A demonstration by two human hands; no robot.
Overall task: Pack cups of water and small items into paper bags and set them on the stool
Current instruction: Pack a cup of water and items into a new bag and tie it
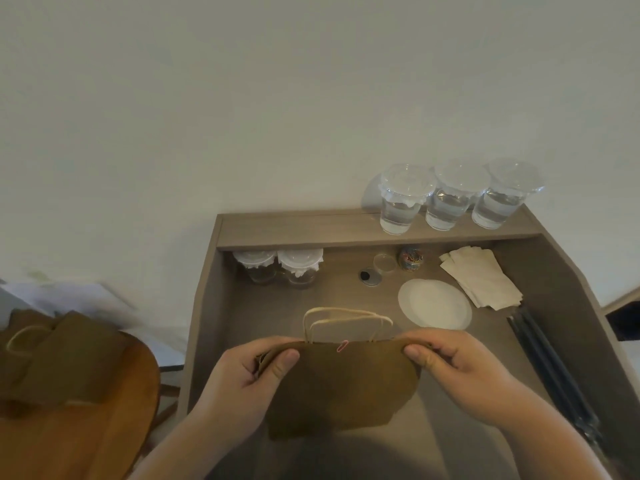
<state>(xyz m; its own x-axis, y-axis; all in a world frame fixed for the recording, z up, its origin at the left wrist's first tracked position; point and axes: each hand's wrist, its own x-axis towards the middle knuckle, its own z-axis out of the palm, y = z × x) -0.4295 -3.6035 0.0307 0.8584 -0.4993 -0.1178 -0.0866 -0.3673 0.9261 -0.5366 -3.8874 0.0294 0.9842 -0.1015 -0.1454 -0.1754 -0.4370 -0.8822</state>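
- The paper bag (339, 386) is at the front middle, over the tabletop (346, 292), with a clip (343, 345) on its top edge.
- Three cups (401, 202) sit in a row on the raised ledge (294, 226), back right.
- Two more cups (277, 268) sit under that ledge, back left.
- To their right are two small dishes (370, 277), then a jar (411, 258).
- Round sheets (434, 304) lie behind the bag to the right, with napkins (479, 277) beyond them.
- What may be straws (554, 368) lie along the right wall.
- The stool (86, 445) stands to the left, with other bags (62, 358) on it.

**Desk and stool, with what is laid on them**

On the back shelf (294, 228) of the wooden desk (242, 317), three cups of water (446, 199) are set in a row. Below it, two lidded cups (277, 266), a white paper disc (434, 303), napkins (479, 277) and dark straws (554, 368) are laid. Folded paper bags (65, 358) are placed on the stool (104, 445).
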